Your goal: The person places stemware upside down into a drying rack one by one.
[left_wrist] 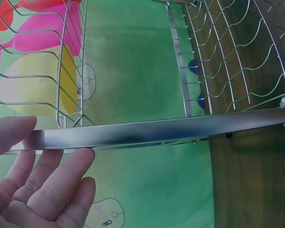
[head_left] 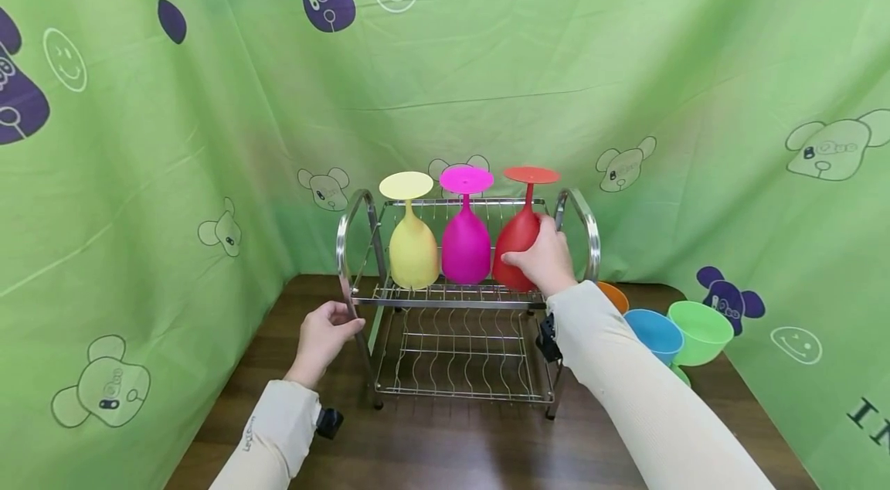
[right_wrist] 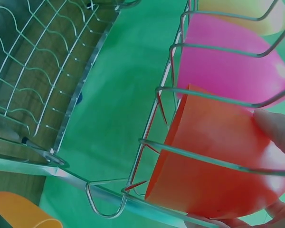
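My right hand (head_left: 545, 254) grips the bowl of a red goblet (head_left: 514, 249), which is upside down and slightly tilted on the upper tier of a metal dish rack (head_left: 445, 303). Beside it a magenta goblet (head_left: 466, 246) and a yellow goblet (head_left: 413, 250) stand inverted in a row, feet upward. In the right wrist view the red goblet's rim (right_wrist: 164, 147) sits against the rack wires. My left hand (head_left: 325, 339) holds the rack's left upright, thumb on one side and fingers on the other, as the left wrist view (left_wrist: 42, 185) shows.
Right of the rack, a blue goblet (head_left: 655, 334), a green goblet (head_left: 701, 331) and an orange goblet (head_left: 613, 295) stand mouth up on the brown wooden table (head_left: 445, 447). The rack's lower tier (head_left: 462, 352) shows bare wires. A green patterned cloth (head_left: 445, 73) surrounds the table.
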Demonstrator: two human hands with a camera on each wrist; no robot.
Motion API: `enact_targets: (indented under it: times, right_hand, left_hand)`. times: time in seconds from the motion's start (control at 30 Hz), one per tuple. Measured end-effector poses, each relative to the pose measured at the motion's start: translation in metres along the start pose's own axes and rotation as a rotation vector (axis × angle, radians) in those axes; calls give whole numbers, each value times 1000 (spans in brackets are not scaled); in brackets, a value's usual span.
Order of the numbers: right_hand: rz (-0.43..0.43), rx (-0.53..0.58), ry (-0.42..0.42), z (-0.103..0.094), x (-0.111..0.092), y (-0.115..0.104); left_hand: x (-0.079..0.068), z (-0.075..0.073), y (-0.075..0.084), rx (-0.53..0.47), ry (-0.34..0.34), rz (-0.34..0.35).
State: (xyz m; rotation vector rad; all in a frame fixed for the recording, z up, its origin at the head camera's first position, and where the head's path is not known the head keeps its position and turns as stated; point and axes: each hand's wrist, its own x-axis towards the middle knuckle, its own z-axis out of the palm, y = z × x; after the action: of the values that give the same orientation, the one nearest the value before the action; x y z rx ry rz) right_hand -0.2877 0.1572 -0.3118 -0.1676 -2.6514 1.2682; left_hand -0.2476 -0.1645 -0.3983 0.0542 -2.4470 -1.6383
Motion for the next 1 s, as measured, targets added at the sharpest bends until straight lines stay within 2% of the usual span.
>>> enact_targets:
  times: [0.37, 0.57, 0.8, 1.0]
  right_hand:
    - [-36, -55, -14, -1, 8, 4]
    - [-22, -58, -23, -1, 9, 3]
    - [-11, -70, -2, -2, 2, -5]
    - [-27, -31, -15, 0, -12, -10]
  left_hand:
    - [0, 2, -2, -19, 6, 8]
    - [0, 2, -3, -10, 8, 12]
    - [0, 3, -3, 8, 12, 20]
    - [-2, 0, -5, 83, 28, 48]
